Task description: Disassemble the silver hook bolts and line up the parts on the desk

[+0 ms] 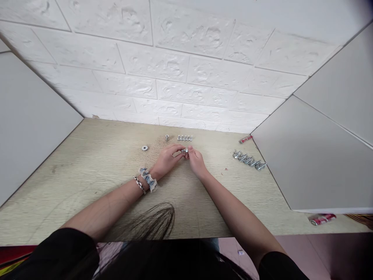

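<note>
A small silvery bolt (184, 151) is pinched between my two hands over the middle of the table. My left hand (169, 158) grips its left end with thumb and fingertips. At the other end, the thumb and fingers of my right hand (197, 161) close on a wider metal part that looks like a nut. Left of the hands lies a flat round washer (145, 148). Just beyond them stand a short ridged metal piece (167, 137) and a row of several small bolts (185, 138). My fingers partly hide the held bolt.
On the right, several bolts with washers on them (249, 160) lie in a slanting row. A red cylinder (245, 139) rests by the right panel (326, 155), another red cylinder (323, 219) near the front edge. A white brick-patterned wall (171, 89) closes the back; brown specks dot the wooden table (110, 144).
</note>
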A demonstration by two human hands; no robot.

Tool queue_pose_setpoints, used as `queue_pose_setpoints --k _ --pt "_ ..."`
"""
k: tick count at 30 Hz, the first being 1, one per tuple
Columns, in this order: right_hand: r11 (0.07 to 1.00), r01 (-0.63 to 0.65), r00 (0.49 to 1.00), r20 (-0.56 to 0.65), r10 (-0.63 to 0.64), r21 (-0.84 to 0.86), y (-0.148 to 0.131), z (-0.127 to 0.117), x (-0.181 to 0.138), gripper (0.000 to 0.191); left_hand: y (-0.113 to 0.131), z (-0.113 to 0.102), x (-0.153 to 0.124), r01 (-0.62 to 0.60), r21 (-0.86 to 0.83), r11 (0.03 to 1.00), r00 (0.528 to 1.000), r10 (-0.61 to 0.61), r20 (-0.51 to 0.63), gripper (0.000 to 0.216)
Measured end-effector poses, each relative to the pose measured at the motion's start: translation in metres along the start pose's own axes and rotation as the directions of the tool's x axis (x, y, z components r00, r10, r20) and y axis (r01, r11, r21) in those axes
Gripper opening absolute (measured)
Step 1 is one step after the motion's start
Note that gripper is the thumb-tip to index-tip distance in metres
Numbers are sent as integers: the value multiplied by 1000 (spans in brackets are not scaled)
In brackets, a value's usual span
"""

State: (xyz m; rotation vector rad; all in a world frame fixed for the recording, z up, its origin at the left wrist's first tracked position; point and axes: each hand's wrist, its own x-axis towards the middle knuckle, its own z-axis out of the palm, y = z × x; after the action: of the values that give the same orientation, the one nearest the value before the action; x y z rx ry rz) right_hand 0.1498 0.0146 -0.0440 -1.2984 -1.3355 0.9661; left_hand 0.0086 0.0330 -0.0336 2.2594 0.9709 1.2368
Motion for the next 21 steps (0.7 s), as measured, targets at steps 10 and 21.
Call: queue_pose_setpoints --k 10,21 --pt "934 14 1000 -5 -14 356 -2 -1 2 22 4 -2 1 23 -9 1000 1000 -23 3 20" --pt "1000 -13 1000 -21 13 -13 -3 1 -2 50 2 -1 0 6 -6 1000 1000 -6 3 19"
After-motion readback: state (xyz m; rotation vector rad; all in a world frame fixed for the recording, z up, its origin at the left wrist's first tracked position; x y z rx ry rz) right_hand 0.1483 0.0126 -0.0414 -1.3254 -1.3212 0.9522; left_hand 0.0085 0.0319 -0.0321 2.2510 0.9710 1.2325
